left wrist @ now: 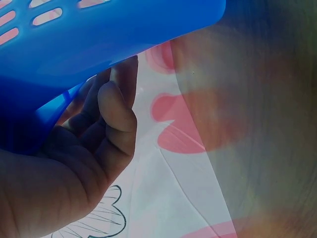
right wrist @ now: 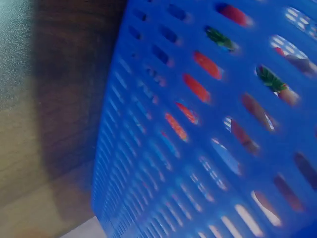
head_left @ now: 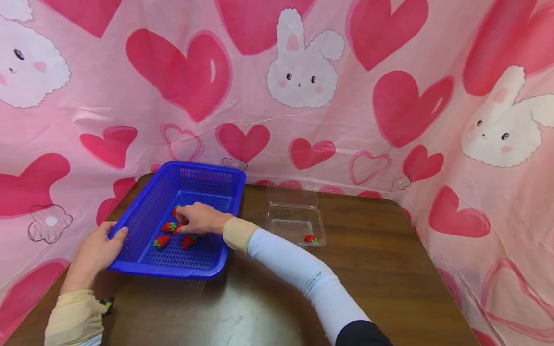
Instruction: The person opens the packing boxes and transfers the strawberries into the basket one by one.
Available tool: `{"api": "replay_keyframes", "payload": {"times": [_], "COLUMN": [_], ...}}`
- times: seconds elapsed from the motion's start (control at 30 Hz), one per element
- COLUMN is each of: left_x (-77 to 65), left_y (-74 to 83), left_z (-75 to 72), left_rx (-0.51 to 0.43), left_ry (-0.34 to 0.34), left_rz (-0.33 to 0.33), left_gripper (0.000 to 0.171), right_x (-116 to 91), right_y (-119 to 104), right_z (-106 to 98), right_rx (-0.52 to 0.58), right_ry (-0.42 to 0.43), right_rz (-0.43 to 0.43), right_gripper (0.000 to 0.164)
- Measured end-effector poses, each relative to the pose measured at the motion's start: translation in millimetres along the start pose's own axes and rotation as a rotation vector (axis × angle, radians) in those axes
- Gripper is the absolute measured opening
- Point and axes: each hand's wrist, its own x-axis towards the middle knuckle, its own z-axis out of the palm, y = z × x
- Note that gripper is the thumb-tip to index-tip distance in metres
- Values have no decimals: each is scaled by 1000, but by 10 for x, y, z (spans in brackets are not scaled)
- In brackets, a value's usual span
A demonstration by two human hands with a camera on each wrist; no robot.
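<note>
A blue slotted plastic basket (head_left: 170, 270) stands on the left part of the table, with several red strawberries (head_left: 162, 241) with green leaves on its floor. My left hand (head_left: 97, 250) grips the basket's left rim, thumb on the inner side. In the left wrist view its fingers curl under the blue rim (left wrist: 163, 29). Reaching over the right side, my right hand (head_left: 202, 218) is down inside the basket. Its thumb and fingers pinch a strawberry (head_left: 179, 228), partly covered by the fingertips. Through the slots, the right wrist view shows red fruit (right wrist: 197, 88) and green leaves (right wrist: 270, 78).
Right of the basket lies a clear hinged plastic box (head_left: 294, 207), its lid (head_left: 292, 196) folded back, one strawberry (head_left: 310, 239) at its front right corner. A pink curtain (head_left: 355, 115) with hearts and rabbits hangs behind and beside the brown table (head_left: 372, 269).
</note>
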Motion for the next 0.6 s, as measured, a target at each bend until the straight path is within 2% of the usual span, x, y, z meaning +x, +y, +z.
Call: {"api": "replay_keyframes", "payload": {"times": [0.17,0.37,0.6], "left_x": [10,21,10], "left_y": [-5,0,4], "left_z": [15,13,10], "left_rx": [-13,-13,-15], "left_ry": [-10,-20,-13], "left_rz": [-7,-18,-24], "left_gripper": [59,61,59], "right_x": [7,34,55], "right_y": [29,80,98], "right_z": [60,110,130], "right_rx": [-45,-85,-100], "right_ry": [-1,2,22], "right_rz": [25,1,5], "right_gripper": [21,21,10]}}
